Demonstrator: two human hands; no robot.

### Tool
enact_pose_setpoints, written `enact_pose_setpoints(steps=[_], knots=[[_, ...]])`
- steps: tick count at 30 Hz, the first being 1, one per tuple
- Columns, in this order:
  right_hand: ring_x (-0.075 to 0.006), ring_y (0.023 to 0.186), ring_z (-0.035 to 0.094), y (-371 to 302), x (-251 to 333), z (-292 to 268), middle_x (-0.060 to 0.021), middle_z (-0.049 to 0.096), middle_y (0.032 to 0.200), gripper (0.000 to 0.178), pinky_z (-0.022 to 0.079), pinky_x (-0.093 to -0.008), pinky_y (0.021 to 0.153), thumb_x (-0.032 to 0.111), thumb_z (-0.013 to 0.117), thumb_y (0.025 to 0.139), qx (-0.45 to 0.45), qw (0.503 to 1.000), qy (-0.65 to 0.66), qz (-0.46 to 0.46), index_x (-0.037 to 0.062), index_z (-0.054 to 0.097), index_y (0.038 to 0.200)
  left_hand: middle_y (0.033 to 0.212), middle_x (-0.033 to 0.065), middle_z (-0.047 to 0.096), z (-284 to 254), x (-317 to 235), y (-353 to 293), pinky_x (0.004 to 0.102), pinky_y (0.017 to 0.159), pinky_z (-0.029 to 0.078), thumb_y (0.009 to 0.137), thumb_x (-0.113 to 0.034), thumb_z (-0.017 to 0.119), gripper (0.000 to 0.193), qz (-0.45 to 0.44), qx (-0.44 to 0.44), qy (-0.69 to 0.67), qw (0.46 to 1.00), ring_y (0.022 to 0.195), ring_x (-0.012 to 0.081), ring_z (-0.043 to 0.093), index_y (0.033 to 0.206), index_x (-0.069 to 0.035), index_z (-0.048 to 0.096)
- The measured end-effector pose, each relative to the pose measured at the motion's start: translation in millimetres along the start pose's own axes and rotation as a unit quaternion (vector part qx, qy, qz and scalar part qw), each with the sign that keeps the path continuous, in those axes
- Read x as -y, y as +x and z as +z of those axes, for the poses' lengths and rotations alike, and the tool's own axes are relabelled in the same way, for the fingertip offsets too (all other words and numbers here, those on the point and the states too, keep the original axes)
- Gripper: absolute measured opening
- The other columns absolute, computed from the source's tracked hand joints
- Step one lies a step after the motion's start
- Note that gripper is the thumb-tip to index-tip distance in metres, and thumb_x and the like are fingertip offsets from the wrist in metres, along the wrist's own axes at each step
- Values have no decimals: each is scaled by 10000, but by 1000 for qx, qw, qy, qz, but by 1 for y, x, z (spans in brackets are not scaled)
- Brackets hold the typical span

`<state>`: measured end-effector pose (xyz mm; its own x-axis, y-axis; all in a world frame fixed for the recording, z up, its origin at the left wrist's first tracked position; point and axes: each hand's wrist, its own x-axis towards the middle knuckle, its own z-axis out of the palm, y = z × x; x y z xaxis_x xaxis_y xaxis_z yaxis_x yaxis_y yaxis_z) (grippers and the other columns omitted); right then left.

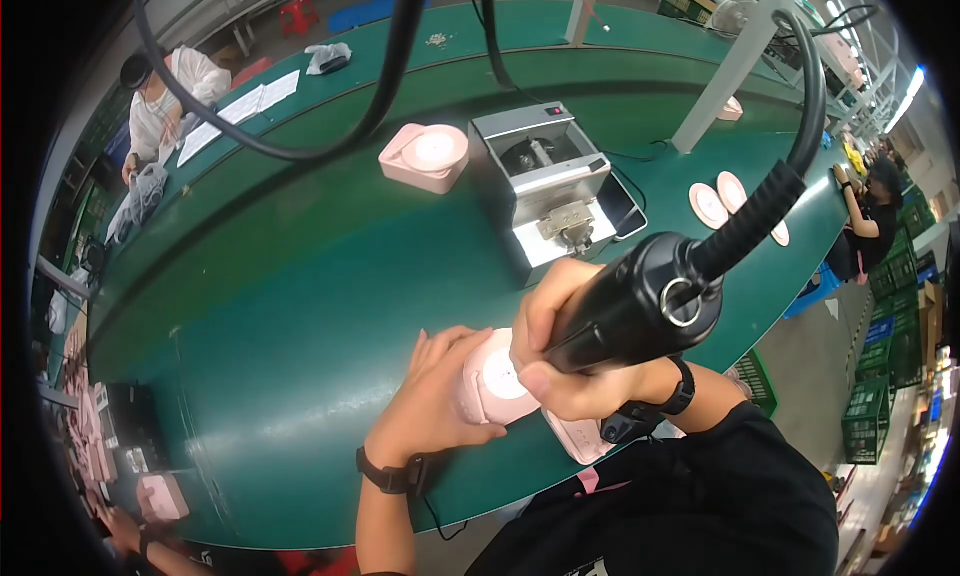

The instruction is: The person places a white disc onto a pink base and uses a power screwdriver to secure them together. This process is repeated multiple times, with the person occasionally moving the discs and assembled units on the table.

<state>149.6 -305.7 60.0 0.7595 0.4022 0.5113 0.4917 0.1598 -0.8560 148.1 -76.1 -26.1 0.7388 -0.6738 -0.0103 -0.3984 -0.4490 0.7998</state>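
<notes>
My right hand [565, 351] is wrapped round a black electric screwdriver [630, 311], whose thick cable rises from its end. The tip is hidden by my hand, over the pale pink housing [490, 391] with a white round face. My left hand [430, 391] grips that housing from its left side, fingers around its edge. Below my right wrist lies another pink part [577, 438], partly covered by the arm. Beyond my hands stands a grey and black screw feeder machine [545, 176]. To its left sits a pink housing [425, 158] with a round white disc.
Several pink discs [710, 206] lie on the green bench [280, 376] at the right. A metal post [735, 71] rises beyond them. Black cables [385, 76] hang across the top. At the left are a dark box [130, 426] and another person's hand [125, 526].
</notes>
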Motion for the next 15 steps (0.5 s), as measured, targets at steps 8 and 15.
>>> enact_pose_setpoints(steps=[8, 15], knots=[[-146, 652, 642, -1, -7, 5, -90, 660, 739, 333, 525, -303, 622, 33, 787, 820, 19, 999, -37, 17, 39, 500, 989, 1444, 137, 486, 1, 0, 0, 613, 1274, 148, 564, -316, 944, 1089, -14, -15, -8, 1000, 1389, 366, 465, 1522, -102, 470], [-154, 594, 651, -2, -10, 13, -60, 687, 739, 366, 517, -288, 571, 39, 814, 772, 17, 997, -77, -14, 53, 521, 990, 1449, 154, 480, 3, -2, -2, 610, 1273, 152, 562, -313, 942, 1115, -14, -23, -2, 1000, 1400, 378, 447, 1537, -91, 450]])
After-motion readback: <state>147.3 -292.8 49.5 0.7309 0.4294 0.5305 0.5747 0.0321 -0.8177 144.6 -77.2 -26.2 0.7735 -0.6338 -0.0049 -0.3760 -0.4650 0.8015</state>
